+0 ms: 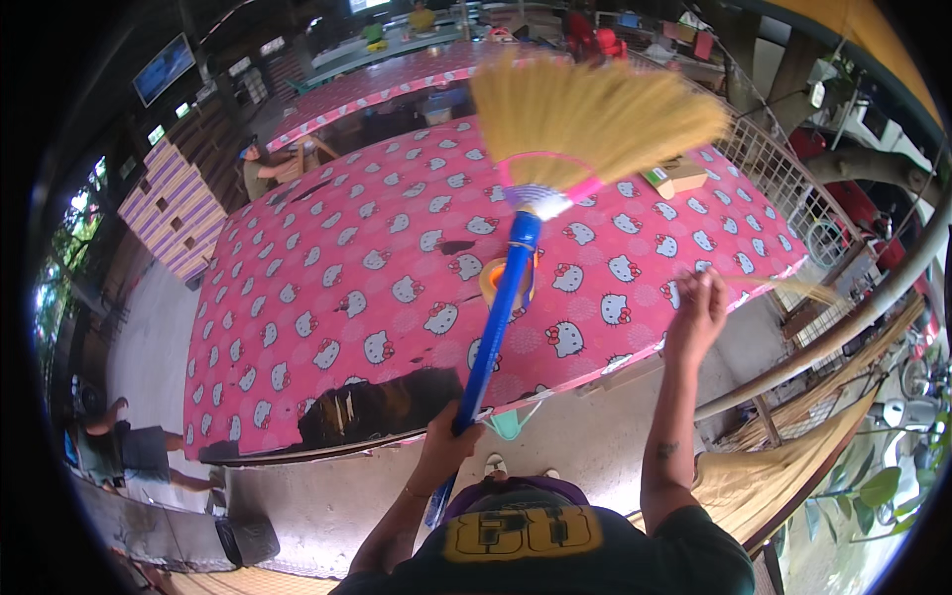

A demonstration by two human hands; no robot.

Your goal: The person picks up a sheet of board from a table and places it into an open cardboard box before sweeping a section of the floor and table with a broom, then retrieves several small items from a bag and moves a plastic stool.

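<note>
A soft straw broom point(595, 124) rises in front of me, its tan fan-shaped bristles uppermost and a pink band across them. My left hand point(448, 448) is wrapped round the lower part of its blue handle point(501, 317). Off to the right, above the table's near edge, my right hand point(698, 302) is closed in a pinch. A thin wisp of straw point(793, 288) trails rightward from its fingers, apart from the broom head. Behind the handle, partly hidden, sits an orange roll of tape point(491, 282) on the table.
The long table wears a pink cat-print cover point(377, 297), torn to dark wood near its front left. A small cardboard box point(684, 175) lies at its far right. Stacked patterned boxes point(174, 208) stand left. People point(263, 169) are beyond the table and at far left; straw bundles point(793, 436) lie right.
</note>
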